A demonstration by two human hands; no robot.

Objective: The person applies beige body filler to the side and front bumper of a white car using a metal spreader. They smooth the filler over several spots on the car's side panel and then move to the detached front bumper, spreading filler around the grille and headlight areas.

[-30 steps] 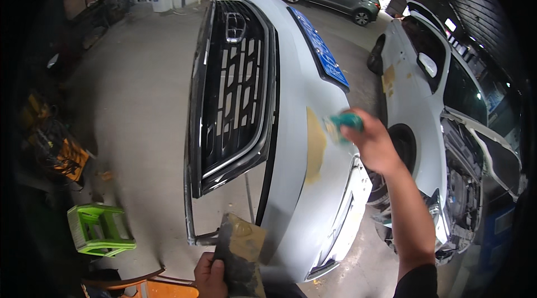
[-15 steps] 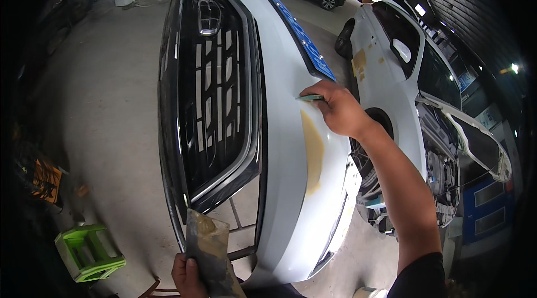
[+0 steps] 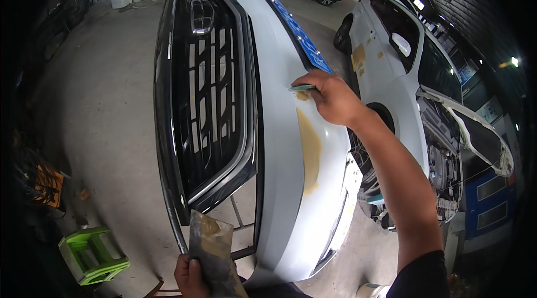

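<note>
Open floor [image 3: 112, 108] is stretching left of the bumper [image 3: 282, 186]; the right hand [image 3: 337, 99] is pinching a scraper [image 3: 304, 87] between putty patch [image 3: 310, 155] and blue plate [image 3: 298, 32], the left hand [image 3: 190, 277] clasping a board [image 3: 212, 250] near the grille [image 3: 240, 83] edge.

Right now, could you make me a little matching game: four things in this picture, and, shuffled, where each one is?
Things:
1. Teal spreader
2. Smeared board
3. Green stool
4. Blue number plate

Places:
A. On the floor
B. In the right hand
C. On the pale bumper
D. In the left hand

Pairs: 1-B; 2-D; 3-A; 4-C
</note>
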